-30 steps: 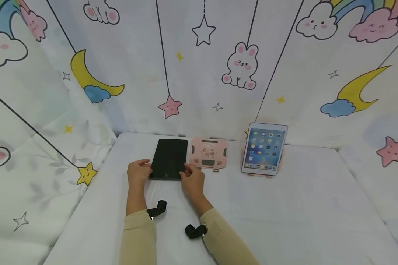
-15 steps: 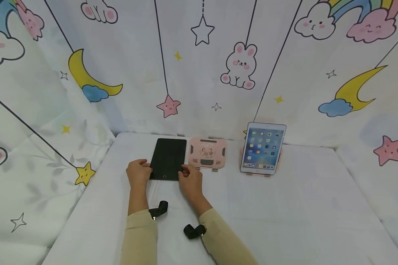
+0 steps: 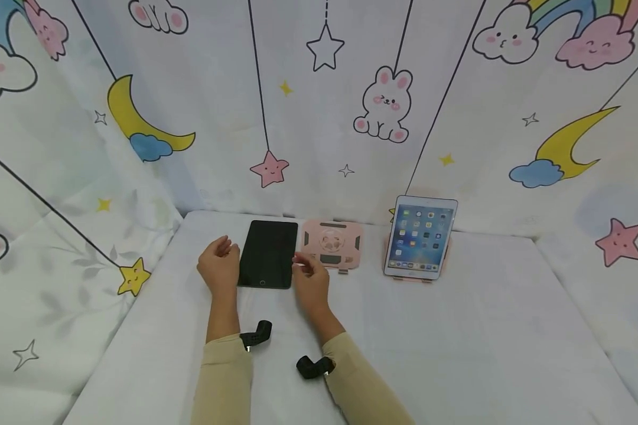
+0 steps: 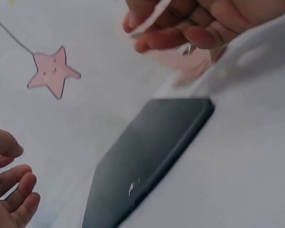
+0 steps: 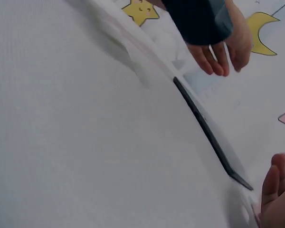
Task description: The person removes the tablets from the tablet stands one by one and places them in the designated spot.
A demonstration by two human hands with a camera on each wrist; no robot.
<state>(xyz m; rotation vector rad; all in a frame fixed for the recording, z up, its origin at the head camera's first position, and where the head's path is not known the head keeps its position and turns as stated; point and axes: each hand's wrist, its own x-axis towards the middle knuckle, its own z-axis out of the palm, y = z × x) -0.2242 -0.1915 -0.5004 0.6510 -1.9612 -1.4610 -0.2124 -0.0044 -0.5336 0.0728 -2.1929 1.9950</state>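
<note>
A black tablet (image 3: 267, 255) lies on the white-covered table, its dark screen up and its home button toward me. Just left of it, my left hand (image 3: 219, 265) holds nothing, its fingers loosely bent. At the tablet's lower right edge is my right hand (image 3: 311, 282), fingers loosely bent close beside the rim. The left wrist view shows a gap between the tablet (image 4: 152, 142) and the left hand (image 4: 12, 185). Seen nearly edge-on in the right wrist view, the tablet (image 5: 206, 130) lies between the left hand (image 5: 218, 54) and the right hand (image 5: 279, 190).
A pink folding tablet stand (image 3: 332, 245) lies flat right of the black tablet. Farther right, a white tablet (image 3: 421, 237) with a lit home screen leans on another pink stand. A patterned curtain (image 3: 218, 88) hangs behind the table (image 3: 457, 342).
Both hands have let go of the black tablet's lower edges. The left hand has risen slightly and the right has shifted a little right. The tablet stays in place.
</note>
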